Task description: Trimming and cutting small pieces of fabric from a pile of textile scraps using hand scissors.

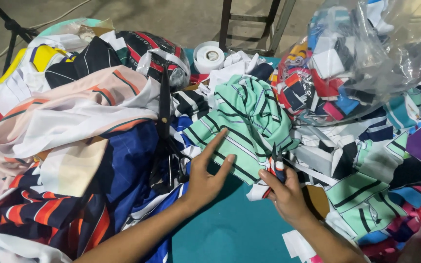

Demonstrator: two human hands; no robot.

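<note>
Bench: teal top (230, 229) shows bare between the two forearms, nearest the camera; cloth heaped on every other side.
Left hand: left hand (205, 178) fingers spread, not gripping; fingertips lie flat on the lower edge of the green striped cloth (242, 119).
Right hand: right hand (283, 192) closed around the small snips (277, 163), blades pointing up at the hem of the same cloth, just beside the left thumb.
Hands: close together, not touching each other.
Green cloth: one piece, mint with dark stripes, bunched at bench centre, sitting on other scraps.
Big shears: one pair of black scissors (165, 131), lying on the blue cloth (132, 160) just left of the left hand, blades pointing away.
Bag: one clear plastic bag (361, 58), upper right, stuffed with mixed colour fabric offcuts; count not readable.
Tape: one white roll (208, 57), behind the green cloth, lying flat.
Left pile: peach and white striped cloth (69, 117) on top, navy and orange stripes below.
Right pile: green, purple and pink scraps, loose, too many to count.
</note>
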